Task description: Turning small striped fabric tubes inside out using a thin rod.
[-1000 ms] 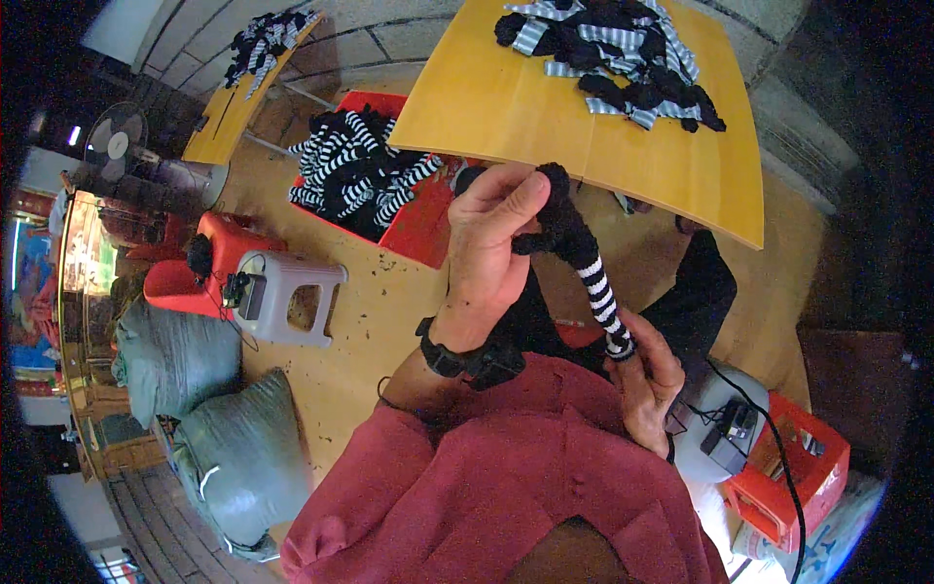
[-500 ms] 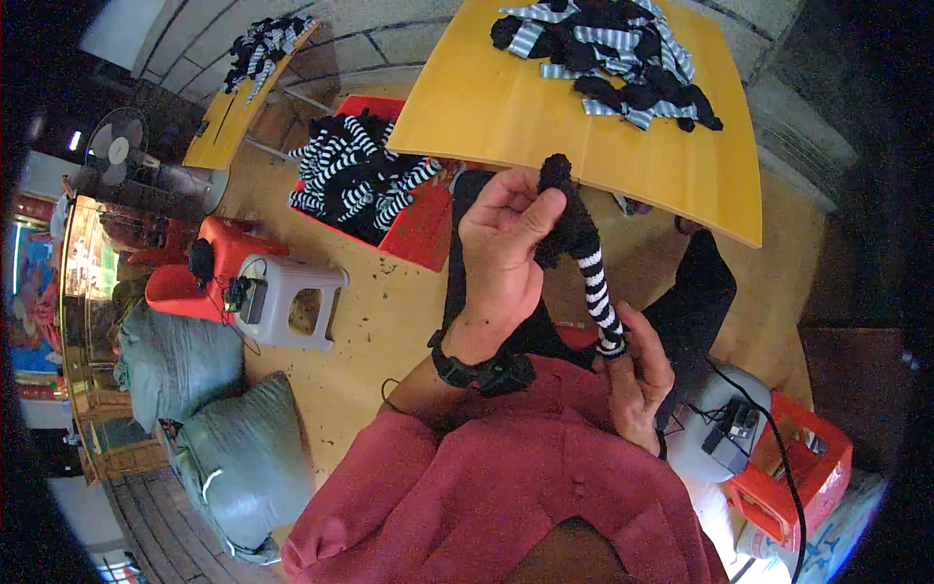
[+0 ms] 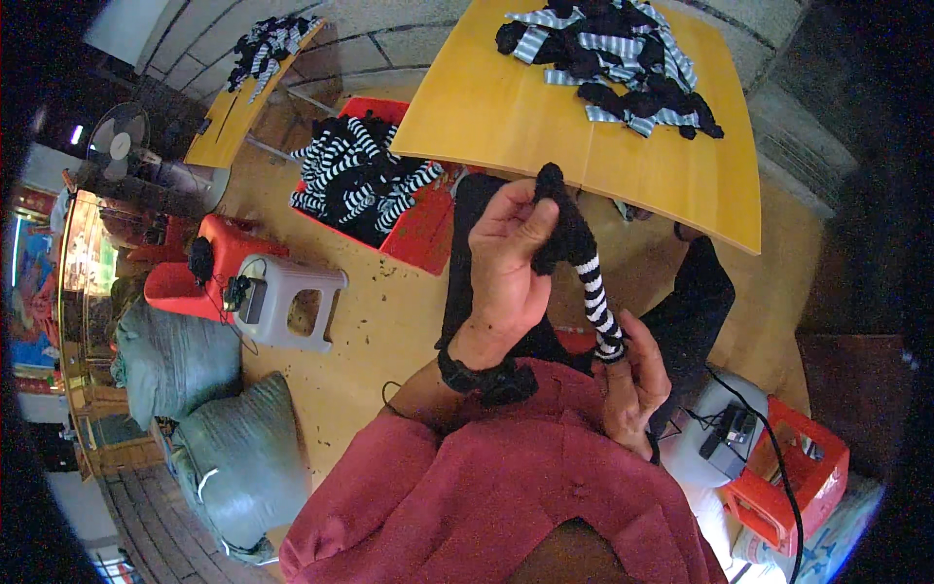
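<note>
Stretched between my hands above my lap is a knitted piece (image 3: 593, 282), with a fuzzy black upper part and a narrow tube of black and white stripes. My left hand (image 3: 510, 258) pinches the black part between thumb and fingers, near its top end. Lower down, my right hand (image 3: 634, 378) has its fingers closed around the striped end. What the right fingertips do inside or behind the tube is hidden.
A yellow table (image 3: 486, 117) stands ahead, bearing a pile of black and grey-striped pieces (image 3: 632, 58). Left of it is a red crate (image 3: 418, 234) of striped pieces. Grey stool (image 3: 302, 307) and stuffed sacks (image 3: 243, 467) lie left; a red stool (image 3: 798, 467) and black cable (image 3: 778, 438) are right.
The view has shifted slightly. Both hands keep hold of the knitted piece, with the black part turned a little and looking narrower.
</note>
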Tool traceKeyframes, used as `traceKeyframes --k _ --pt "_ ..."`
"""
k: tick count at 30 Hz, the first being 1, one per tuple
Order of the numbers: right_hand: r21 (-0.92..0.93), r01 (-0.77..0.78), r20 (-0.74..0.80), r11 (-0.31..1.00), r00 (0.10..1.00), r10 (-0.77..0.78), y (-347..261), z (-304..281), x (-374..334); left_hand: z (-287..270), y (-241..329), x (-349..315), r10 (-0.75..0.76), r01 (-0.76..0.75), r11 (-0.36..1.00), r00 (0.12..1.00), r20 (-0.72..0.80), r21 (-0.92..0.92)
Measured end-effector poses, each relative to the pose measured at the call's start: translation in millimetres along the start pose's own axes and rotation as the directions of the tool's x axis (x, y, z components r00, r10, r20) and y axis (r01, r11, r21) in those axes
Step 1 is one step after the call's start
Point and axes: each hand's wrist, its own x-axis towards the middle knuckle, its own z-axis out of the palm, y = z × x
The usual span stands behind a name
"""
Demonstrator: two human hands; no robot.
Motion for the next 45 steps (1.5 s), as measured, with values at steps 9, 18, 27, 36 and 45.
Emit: traceKeyframes --k 9,18,27,36,45 --pt "0.228 -0.269 0.227 0.936 0.949 0.218 -11 -7 16 2 5 6 0.0 -0.001 1.0 0.999 0.034 0.031" --pt "-0.084 0.124 0.197 0.989 0.975 -0.106 -14 -4 17 6 24 16 -0.188 0.185 0.982 0.953 0.238 0.033" --pt "-0.128 0.143 0.152 0.981 0.981 -0.123 -12 1 12 19 14 10 -0.078 0.081 0.992 0.996 0.037 -0.094" --pt "-0.114 0.113 0.113 0.987 0.989 -0.1 -15 -2 14 16 9 3 -0.089 0.092 0.996 0.989 0.121 -0.019" --pt "-0.188 0.141 0.029 0.972 0.99 -0.138 -5 6 2 14 8 -2 -0.125 0.127 0.972 0.992 0.026 -0.199"
